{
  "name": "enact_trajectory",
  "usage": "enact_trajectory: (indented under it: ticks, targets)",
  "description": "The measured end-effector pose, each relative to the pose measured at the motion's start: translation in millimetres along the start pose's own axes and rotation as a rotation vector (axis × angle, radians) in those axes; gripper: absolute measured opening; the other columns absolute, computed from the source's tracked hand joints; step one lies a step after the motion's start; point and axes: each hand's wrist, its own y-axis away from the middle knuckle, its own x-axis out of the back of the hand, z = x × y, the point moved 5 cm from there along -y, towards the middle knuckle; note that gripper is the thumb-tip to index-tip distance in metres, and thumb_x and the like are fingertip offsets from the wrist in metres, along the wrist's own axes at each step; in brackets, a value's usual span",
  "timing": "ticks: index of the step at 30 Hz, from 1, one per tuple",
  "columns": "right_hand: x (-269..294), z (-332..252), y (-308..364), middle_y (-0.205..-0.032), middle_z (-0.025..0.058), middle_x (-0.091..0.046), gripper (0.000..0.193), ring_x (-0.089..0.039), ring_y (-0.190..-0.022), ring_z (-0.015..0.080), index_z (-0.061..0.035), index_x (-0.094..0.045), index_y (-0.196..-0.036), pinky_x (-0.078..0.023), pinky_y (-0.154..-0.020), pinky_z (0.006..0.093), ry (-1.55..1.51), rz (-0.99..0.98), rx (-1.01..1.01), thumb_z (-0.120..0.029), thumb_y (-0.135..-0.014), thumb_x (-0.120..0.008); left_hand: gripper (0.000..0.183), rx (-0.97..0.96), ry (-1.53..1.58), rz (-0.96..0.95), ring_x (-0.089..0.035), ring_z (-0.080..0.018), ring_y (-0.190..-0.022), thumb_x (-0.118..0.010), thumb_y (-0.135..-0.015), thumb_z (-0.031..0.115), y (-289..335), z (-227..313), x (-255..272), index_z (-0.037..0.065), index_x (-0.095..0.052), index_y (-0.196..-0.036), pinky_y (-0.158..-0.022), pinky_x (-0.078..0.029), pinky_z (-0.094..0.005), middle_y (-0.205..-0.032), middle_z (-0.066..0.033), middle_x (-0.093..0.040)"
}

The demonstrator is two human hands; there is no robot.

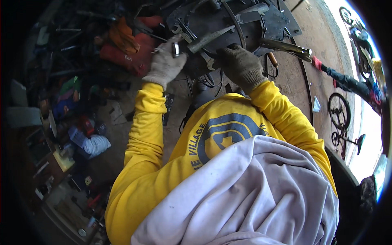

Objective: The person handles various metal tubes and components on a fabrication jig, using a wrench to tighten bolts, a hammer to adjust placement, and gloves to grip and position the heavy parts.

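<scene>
My left hand (165, 61), in a pale knit glove, is closed at the near left edge of a dark metal workbench (286, 25). A shiny round metal piece (176, 50) shows at its fingers; the rest of that piece is hidden. My right hand (241, 65), in a darker brown glove, curls at the bench's near edge, its fingertips mostly hidden. Beside those fingertips is a light metal piece (210, 64); whether they grip it I cannot tell. Between and beyond the hands lie a tapered metal tube (210, 38) and a curved metal strip (234, 22).
An open-ended wrench (176, 28) lies near my left hand. A thick metal pipe (288, 47) juts off the bench's right side, above a wooden handle (272, 59). Red and orange cloths (126, 45) lie left. At right are a person in jeans (345, 81) and a bicycle (339, 114).
</scene>
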Motion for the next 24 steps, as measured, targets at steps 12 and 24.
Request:
enact_trajectory:
  ticks: [12,24]
  targets:
    - [-13,-15,5,-0.093,0.0108,-0.068,0.017,-0.068,-0.086,0.0328,-0.0204,-0.074,-0.094,-0.056,-0.073,0.0419,0.034,0.214,-0.228,-0.029,-0.084,-0.064,0.063,-0.281,-0.336,-0.374,-0.062,-0.0407,-0.097,-0.066,-0.079,0.03,-14,-35,-28,0.006,-0.049,-0.135,-0.08,-0.053,-0.0486,-0.111,-0.0228,-0.059]
    - [-26,-24,5,-0.092,0.0086,-0.067,0.014,-0.068,-0.081,0.0296,-0.0235,-0.074,-0.092,-0.056,-0.067,0.0413,0.187,0.315,-0.341,-0.03,-0.081,-0.067,0.061,-0.325,-0.372,-0.393,-0.065,-0.0395,-0.091,-0.064,-0.083,0.031,-20,-39,-33,0.011,-0.047,-0.138,-0.074,-0.054,-0.0498,-0.107,-0.0227,-0.06]
